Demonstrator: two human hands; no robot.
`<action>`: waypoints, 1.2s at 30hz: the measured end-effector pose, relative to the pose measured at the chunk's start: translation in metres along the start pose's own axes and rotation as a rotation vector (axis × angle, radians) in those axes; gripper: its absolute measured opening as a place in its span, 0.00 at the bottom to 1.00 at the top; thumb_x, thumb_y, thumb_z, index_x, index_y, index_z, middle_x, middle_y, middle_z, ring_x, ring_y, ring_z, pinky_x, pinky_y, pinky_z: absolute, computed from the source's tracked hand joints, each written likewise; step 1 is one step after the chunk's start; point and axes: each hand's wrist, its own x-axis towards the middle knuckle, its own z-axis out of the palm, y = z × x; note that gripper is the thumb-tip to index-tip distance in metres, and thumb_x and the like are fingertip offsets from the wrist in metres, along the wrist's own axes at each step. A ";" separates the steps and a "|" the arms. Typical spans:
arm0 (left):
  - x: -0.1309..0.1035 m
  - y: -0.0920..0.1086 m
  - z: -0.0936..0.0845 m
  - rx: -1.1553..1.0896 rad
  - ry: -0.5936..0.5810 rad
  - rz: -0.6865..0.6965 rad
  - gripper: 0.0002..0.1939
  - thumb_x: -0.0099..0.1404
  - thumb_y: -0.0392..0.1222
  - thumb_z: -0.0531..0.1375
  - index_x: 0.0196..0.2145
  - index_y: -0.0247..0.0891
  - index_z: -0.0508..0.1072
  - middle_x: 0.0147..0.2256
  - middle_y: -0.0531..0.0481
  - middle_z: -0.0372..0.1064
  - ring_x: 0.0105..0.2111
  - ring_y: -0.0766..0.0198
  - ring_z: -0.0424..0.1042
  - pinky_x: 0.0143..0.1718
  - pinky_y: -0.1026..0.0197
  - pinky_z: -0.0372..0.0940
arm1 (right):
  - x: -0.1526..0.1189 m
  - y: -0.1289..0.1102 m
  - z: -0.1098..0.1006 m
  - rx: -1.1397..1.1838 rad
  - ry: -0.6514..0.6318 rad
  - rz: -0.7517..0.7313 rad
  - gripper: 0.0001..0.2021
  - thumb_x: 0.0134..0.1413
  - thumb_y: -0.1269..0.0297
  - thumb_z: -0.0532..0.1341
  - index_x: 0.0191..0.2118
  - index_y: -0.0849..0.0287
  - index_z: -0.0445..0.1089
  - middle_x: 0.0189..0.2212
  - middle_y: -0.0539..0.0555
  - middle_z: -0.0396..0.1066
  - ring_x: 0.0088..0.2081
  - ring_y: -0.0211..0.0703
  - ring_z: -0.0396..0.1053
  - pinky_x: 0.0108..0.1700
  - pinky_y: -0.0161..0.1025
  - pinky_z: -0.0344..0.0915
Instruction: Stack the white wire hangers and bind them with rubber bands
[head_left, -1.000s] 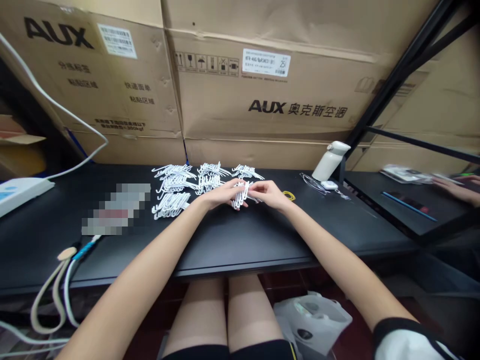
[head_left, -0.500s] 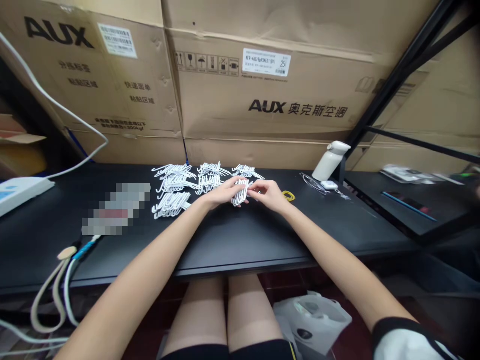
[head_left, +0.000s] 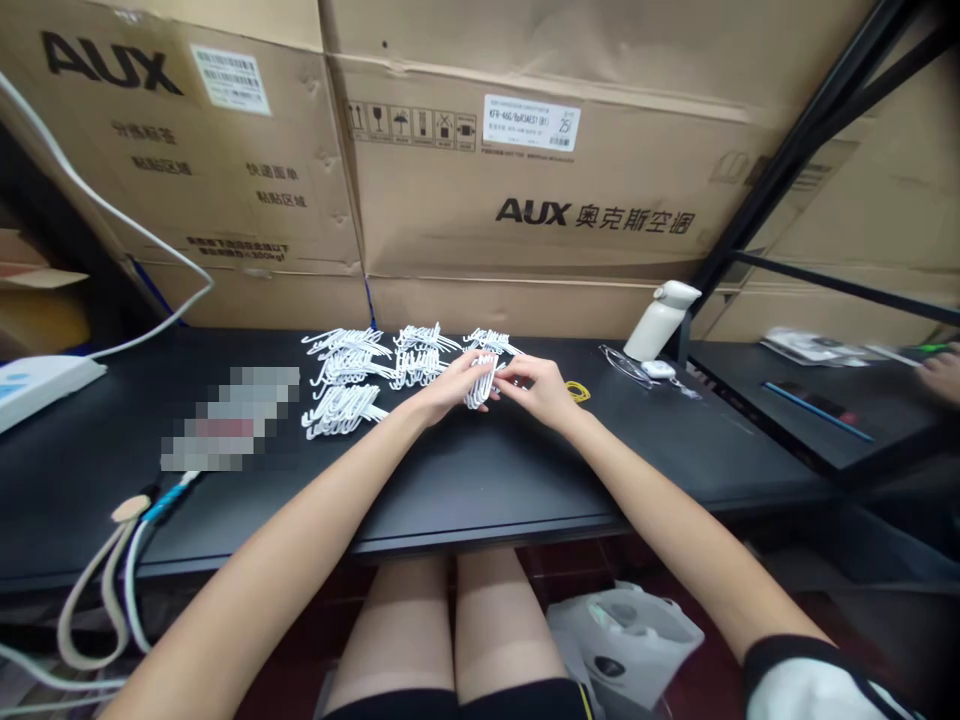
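My left hand [head_left: 450, 388] is closed around a bundle of white wire hooks [head_left: 480, 385], held just above the black table. Their curved ends hang down at the front of the bundle. My right hand [head_left: 534, 390] is closed in a pinch against the bundle's right side; whatever its fingertips hold is too small to make out. Beside that hand lie several yellow rubber bands [head_left: 576, 391]. More white hooks rest in piles behind and to the left: one pile [head_left: 343, 410] at the front left, another [head_left: 418, 367] in the middle, and one [head_left: 487, 341] partly behind my hands.
Cardboard boxes [head_left: 525, 240] stand along the table's back. A white bottle [head_left: 660, 322], glasses [head_left: 626, 368] and a small white case [head_left: 658, 370] are at right. A blurred-out object [head_left: 232, 420] with a strap lies left, near a power strip [head_left: 49, 385]. Another person's hand [head_left: 941, 372] shows far right.
The bundle has turned slightly in my left hand, and its hooks look more slanted. My right fingers stay at its side. Another person's hand has come into view at the far right.
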 end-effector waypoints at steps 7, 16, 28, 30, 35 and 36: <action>0.004 -0.006 -0.001 -0.007 0.004 0.090 0.16 0.65 0.47 0.58 0.47 0.38 0.65 0.32 0.49 0.71 0.29 0.65 0.73 0.23 0.68 0.68 | 0.000 -0.003 0.000 -0.049 0.013 -0.039 0.09 0.55 0.61 0.62 0.30 0.59 0.76 0.25 0.54 0.72 0.26 0.38 0.66 0.31 0.37 0.65; 0.003 -0.006 -0.001 -0.007 -0.001 0.061 0.15 0.65 0.47 0.58 0.47 0.38 0.65 0.31 0.50 0.71 0.29 0.65 0.73 0.24 0.66 0.69 | -0.003 -0.007 -0.001 0.075 -0.051 0.163 0.10 0.51 0.58 0.65 0.30 0.60 0.77 0.26 0.53 0.77 0.26 0.40 0.70 0.30 0.38 0.66; -0.003 0.001 -0.011 -0.116 -0.187 0.025 0.15 0.63 0.46 0.61 0.45 0.39 0.66 0.37 0.49 0.70 0.40 0.63 0.73 0.41 0.56 0.71 | -0.002 -0.007 0.000 -0.040 -0.012 0.093 0.07 0.54 0.64 0.61 0.31 0.59 0.77 0.28 0.53 0.78 0.27 0.41 0.72 0.33 0.38 0.67; -0.002 0.000 -0.010 -0.111 -0.170 0.030 0.20 0.63 0.46 0.62 0.51 0.42 0.64 0.37 0.49 0.70 0.39 0.63 0.73 0.39 0.56 0.72 | -0.002 -0.006 0.000 -0.040 -0.015 0.068 0.07 0.54 0.64 0.62 0.30 0.59 0.76 0.27 0.53 0.77 0.26 0.40 0.71 0.32 0.37 0.66; 0.000 -0.004 -0.003 -0.007 -0.088 0.040 0.22 0.64 0.51 0.59 0.53 0.41 0.62 0.33 0.48 0.71 0.31 0.61 0.75 0.24 0.63 0.70 | -0.002 -0.007 0.001 -0.005 -0.043 0.056 0.08 0.55 0.63 0.61 0.29 0.59 0.74 0.25 0.52 0.75 0.27 0.40 0.70 0.33 0.38 0.66; 0.000 -0.004 -0.001 0.021 -0.062 0.046 0.21 0.64 0.52 0.58 0.51 0.40 0.63 0.32 0.48 0.71 0.29 0.61 0.75 0.22 0.65 0.69 | -0.002 -0.007 0.001 -0.002 -0.056 0.058 0.08 0.55 0.63 0.61 0.28 0.59 0.73 0.25 0.52 0.75 0.27 0.40 0.69 0.33 0.37 0.65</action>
